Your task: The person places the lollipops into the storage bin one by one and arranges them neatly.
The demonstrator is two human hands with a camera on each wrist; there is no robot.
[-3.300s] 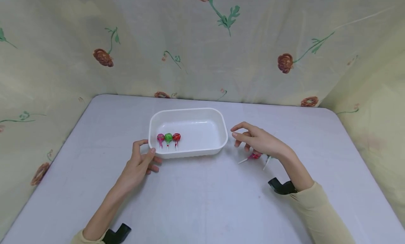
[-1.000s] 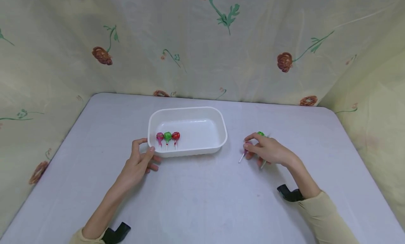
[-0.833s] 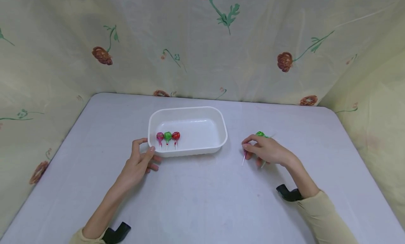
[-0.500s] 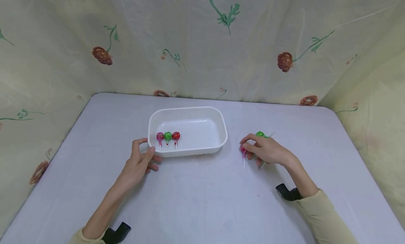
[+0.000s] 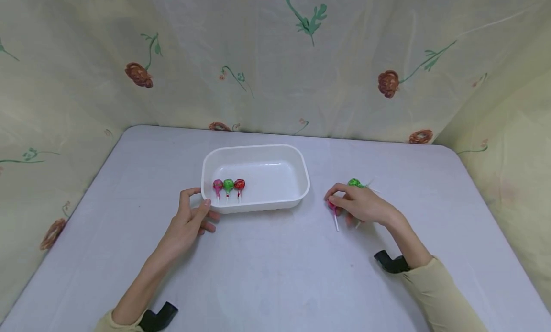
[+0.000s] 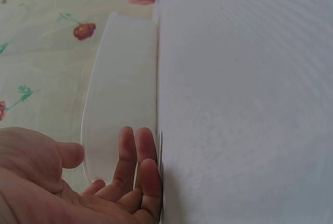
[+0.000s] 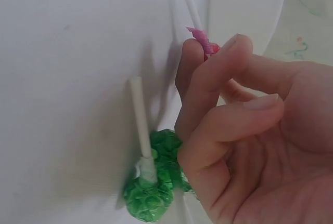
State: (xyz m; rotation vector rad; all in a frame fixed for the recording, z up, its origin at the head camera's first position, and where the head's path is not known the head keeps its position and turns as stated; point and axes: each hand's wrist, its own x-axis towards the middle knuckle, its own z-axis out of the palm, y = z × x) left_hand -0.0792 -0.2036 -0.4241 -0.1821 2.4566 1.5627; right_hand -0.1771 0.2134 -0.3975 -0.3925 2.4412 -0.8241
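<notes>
A white tray (image 5: 275, 206) stands on the table with a pink lollipop (image 5: 218, 185), a green one (image 5: 228, 185) and a red one (image 5: 239, 184) side by side at its left. My left hand (image 5: 185, 226) holds the tray's near left corner, thumb at the rim. Right of the tray, my right hand (image 5: 361, 204) pinches a pink-red lollipop (image 5: 332, 205) by its head, stick pointing toward me. Under and behind that hand lie green lollipops (image 5: 355, 182); in the right wrist view two green heads (image 7: 148, 199) show beside the curled fingers, partly hidden.
The white-covered table (image 5: 267, 274) has a far edge against a floral curtain (image 5: 267, 59). A black band piece (image 5: 391, 262) sits at the right wrist and another (image 5: 159, 317) at the left.
My right hand has moved from above the lollipops to grip the pink-red one, then turned it so its stick swung from lower left to lower right. The left hand stays at the tray.
</notes>
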